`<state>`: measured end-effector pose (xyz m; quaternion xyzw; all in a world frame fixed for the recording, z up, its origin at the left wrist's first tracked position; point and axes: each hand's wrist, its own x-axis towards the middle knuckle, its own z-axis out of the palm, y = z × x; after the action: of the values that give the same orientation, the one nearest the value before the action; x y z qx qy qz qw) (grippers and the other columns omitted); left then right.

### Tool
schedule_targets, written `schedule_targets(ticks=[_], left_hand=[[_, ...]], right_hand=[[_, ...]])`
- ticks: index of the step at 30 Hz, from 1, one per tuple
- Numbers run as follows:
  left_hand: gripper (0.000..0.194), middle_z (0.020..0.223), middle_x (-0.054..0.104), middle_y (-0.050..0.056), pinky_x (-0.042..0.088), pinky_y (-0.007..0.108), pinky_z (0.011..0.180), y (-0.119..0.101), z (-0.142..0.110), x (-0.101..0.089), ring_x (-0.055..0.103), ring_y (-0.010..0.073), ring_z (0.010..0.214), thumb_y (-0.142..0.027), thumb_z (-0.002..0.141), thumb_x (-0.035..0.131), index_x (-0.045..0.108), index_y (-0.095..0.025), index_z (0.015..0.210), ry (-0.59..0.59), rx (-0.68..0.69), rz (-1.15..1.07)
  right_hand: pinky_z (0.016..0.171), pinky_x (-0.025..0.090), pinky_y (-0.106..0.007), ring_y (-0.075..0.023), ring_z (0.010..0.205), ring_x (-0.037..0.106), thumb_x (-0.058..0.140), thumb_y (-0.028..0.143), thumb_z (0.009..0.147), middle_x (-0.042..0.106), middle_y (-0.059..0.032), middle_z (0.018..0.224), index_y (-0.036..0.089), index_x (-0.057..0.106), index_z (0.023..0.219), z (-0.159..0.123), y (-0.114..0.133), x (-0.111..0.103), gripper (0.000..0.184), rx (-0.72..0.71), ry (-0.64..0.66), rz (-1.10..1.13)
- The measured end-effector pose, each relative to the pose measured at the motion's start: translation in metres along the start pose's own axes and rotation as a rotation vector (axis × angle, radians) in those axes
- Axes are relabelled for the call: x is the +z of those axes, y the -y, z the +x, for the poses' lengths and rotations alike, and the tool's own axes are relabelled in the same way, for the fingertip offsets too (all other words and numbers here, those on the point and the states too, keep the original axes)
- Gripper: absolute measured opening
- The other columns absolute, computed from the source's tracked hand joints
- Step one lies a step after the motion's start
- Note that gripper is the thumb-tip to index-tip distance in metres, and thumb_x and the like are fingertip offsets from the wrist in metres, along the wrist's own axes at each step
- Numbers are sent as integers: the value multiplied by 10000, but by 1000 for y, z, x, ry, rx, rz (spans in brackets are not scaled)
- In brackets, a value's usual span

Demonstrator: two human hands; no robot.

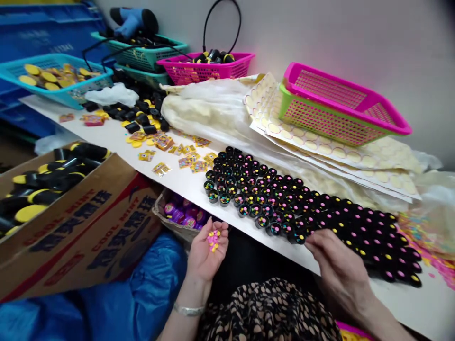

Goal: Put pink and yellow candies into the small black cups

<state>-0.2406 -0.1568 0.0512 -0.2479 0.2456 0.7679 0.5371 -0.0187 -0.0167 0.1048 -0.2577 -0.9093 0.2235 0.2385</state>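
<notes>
My left hand is cupped palm up in front of the table edge. A small heap of pink and yellow pieces lies in its palm. My right hand is closed in a pinch at the near edge of the rows of small black cups. Whatever its fingertips hold is too small to make out. The cups stand upright, packed close together. Many show pink or yellow pieces on top, and those toward the left also show blue and green bits.
Loose pink and coloured pieces lie at the right. Behind the cups are sticker sheets under stacked pink and green baskets. Small printed packets lie left. A carton of black-and-yellow containers stands lower left, beside a box of purple balls.
</notes>
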Motion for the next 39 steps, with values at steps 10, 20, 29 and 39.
schedule_targets(ticks=[10,20,29,39], left_hand=[[297,710,568,89,418,139,452,-1,10,6,510,74,585,-237,852,418,577,-72,663,67,-1,-89],[307,693,569,103,412,137,447,-7,11,-3,513,80,574,-229,849,420,581,-57,652,4,77,-94],[281,700,561,101,404,140,446,-9,13,-9,505,87,586,-211,833,448,589,-48,652,18,83,-126],[296,715,556,102,410,133,449,-12,14,-4,501,82,591,-211,843,425,583,-51,651,17,56,-128]], right_hand=[[677,364,-291,-147,727,461,392,220,863,533,-35,757,192,579,791,167,4,76,202,-529,306,-31],[663,302,-274,-147,736,437,394,224,863,530,-32,748,186,570,746,209,5,107,215,-608,373,-182],[650,248,-289,-157,752,430,378,188,852,551,-43,766,179,561,715,212,14,120,229,-655,451,-383],[653,238,-286,-153,751,420,371,177,850,548,-43,775,173,555,718,209,14,118,226,-646,456,-414]])
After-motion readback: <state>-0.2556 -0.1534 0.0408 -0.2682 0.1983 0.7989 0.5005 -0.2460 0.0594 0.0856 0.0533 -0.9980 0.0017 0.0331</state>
